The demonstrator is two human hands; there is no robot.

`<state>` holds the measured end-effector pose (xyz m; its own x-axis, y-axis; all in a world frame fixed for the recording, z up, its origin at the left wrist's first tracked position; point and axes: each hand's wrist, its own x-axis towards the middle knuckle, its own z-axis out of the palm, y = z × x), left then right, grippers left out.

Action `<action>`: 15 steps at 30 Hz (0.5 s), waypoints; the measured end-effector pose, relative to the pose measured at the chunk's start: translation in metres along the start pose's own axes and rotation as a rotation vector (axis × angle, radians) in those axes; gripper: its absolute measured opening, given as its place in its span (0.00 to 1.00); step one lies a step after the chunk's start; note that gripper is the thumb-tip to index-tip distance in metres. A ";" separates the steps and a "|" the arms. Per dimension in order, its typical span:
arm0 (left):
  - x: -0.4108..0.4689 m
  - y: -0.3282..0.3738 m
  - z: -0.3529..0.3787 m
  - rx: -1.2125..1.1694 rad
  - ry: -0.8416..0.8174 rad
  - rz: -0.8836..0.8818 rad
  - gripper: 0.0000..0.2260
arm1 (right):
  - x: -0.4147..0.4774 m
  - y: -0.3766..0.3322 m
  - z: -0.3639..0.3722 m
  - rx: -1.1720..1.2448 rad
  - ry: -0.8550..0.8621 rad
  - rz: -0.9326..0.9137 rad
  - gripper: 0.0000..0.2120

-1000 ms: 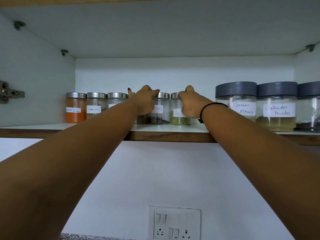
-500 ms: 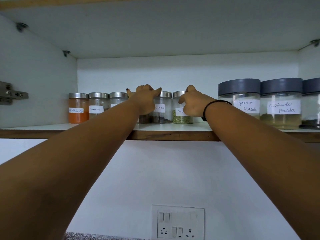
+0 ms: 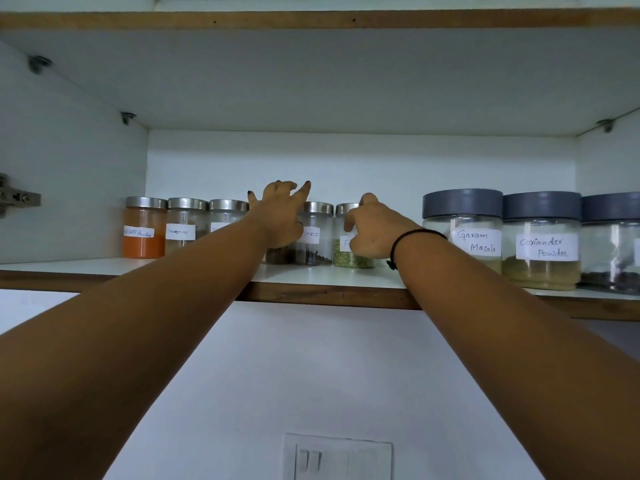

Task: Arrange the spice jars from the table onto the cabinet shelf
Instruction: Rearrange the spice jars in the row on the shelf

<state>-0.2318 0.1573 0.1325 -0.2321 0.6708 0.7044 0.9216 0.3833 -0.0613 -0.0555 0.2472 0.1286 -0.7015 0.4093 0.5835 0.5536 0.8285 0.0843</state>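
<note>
Several small steel-lidded spice jars stand in a row on the white cabinet shelf (image 3: pixel 329 279): an orange chilli powder jar (image 3: pixel 143 237), a cinnamon jar (image 3: pixel 183 220), a third jar (image 3: pixel 227 211), a cloves jar (image 3: pixel 317 237) and a jar of green seeds (image 3: pixel 351 262). My left hand (image 3: pixel 280 216) is raised in front of a jar that it mostly hides, left of the cloves jar, its fingers spread above the lids. My right hand (image 3: pixel 375 230) grips the green seed jar, thumb on its lid and fingers curled at its front.
Three larger grey-lidded jars fill the shelf's right side: Garam Masala (image 3: pixel 464 216), Coriander Powder (image 3: pixel 542 245) and one cut off at the edge (image 3: pixel 614 244). A door hinge (image 3: pixel 17 199) sits on the left wall. A switchboard (image 3: pixel 337 459) is on the wall below.
My left hand has let go of its jar's top and its fingers have lifted and spread. My right hand stays on the green seed jar. The view has tilted upward.
</note>
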 end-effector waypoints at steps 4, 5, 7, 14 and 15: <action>-0.002 0.002 -0.002 0.013 0.042 0.006 0.35 | 0.000 -0.003 -0.001 0.011 0.051 -0.043 0.14; -0.002 0.002 -0.001 0.028 0.047 0.015 0.34 | 0.000 -0.004 -0.002 0.019 0.074 -0.059 0.13; -0.002 0.005 0.000 0.110 0.051 0.068 0.34 | -0.003 -0.008 -0.004 0.019 0.127 -0.095 0.12; -0.004 0.025 -0.009 0.077 0.285 0.217 0.35 | -0.006 -0.016 -0.008 -0.050 0.355 -0.179 0.10; -0.006 0.026 -0.013 0.040 0.350 0.214 0.36 | -0.007 -0.018 -0.008 -0.063 0.375 -0.194 0.11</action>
<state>-0.2027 0.1556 0.1359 0.0892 0.4841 0.8705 0.9234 0.2875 -0.2545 -0.0573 0.2269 0.1295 -0.5903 0.0710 0.8041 0.4615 0.8470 0.2640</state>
